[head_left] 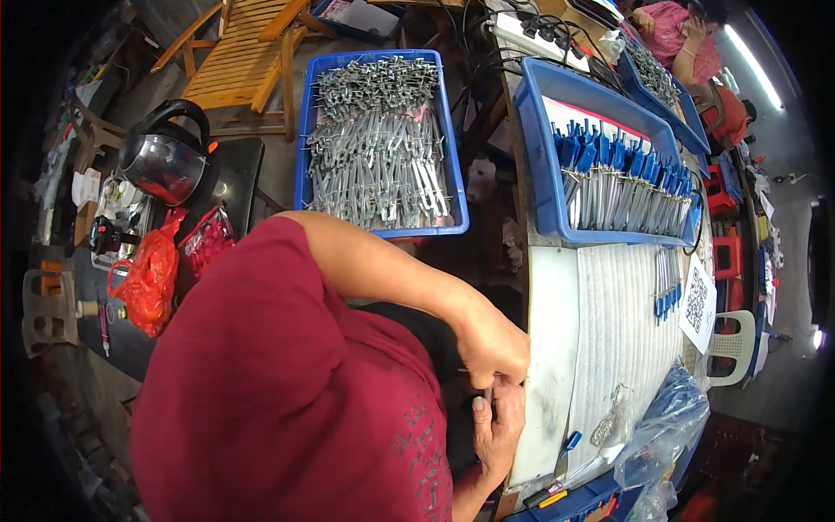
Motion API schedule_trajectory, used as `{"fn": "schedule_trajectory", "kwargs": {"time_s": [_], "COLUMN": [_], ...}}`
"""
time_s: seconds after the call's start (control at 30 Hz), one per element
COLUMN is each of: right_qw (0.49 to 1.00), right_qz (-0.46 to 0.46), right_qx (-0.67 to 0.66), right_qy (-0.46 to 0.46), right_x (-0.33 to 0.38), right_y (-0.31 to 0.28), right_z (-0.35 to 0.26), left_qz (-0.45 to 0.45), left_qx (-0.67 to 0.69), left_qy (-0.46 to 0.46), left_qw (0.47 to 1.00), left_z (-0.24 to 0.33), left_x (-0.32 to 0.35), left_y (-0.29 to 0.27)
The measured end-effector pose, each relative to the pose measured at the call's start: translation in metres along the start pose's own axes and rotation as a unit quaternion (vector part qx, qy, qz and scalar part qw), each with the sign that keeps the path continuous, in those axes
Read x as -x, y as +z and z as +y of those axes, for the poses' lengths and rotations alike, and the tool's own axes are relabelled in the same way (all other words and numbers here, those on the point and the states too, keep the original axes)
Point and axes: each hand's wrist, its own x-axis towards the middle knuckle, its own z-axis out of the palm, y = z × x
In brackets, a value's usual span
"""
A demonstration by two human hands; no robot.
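At the white table edge my two hands meet, the left hand (494, 346) above the right hand (501, 435) in the picture. A short length of thin grey metal part (489, 396) shows between them; most of it is hidden by the fingers. My left hand is closed, knuckles up, over its upper end. The right hand is curled with its thumb alongside the part, and what lies inside its fingers is hidden. Right of them on the table is a foam sheet (613, 322), with a blue-handled tool (570, 442) and a yellow-black knife (551, 498) nearer the lower corner.
A blue tray (461, 196) of metal rods stands beyond my left arm. On the table, another blue tray (557, 228) holds blue-ended rods, and several similar rods (668, 287) lie on the foam. Clear plastic bags (665, 418) sit lower right. A person (683, 43) sits farther off.
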Motion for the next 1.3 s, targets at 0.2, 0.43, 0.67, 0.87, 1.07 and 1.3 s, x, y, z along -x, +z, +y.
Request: {"fn": "schedule_trajectory", "kwargs": {"time_s": [0.2,0.43,0.67,0.87,1.07,1.3], "right_qw": [0.983,0.874,0.831,0.807,0.803,0.84], "right_qz": [0.037,0.218,0.253,0.27,0.286,0.248], "right_qx": [-0.125,-0.36,-0.421,-0.454,-0.445,-0.403], "right_qy": [0.129,0.243,0.259,0.263,0.276,0.265], "right_x": [0.021,0.029,0.024,0.025,0.029,0.033], "right_y": [0.01,0.021,0.029,0.034,0.037,0.033], "right_z": [0.012,0.01,0.012,0.01,0.007,0.006], "left_qz": [0.027,0.204,0.325,0.351,0.346,0.337], "left_qx": [0.085,0.429,0.559,0.573,0.537,0.535], "left_qy": [-0.042,-0.138,-0.177,-0.202,-0.178,-0.171], "left_qw": [0.995,0.869,0.742,0.713,0.748,0.756], "left_z": [-0.008,-0.014,-0.013,-0.009,-0.008,-0.006], "left_x": [-0.015,-0.019,-0.025,-0.032,-0.033,-0.031], "left_y": [0.002,0.031,0.062,0.076,0.078,0.078]}}
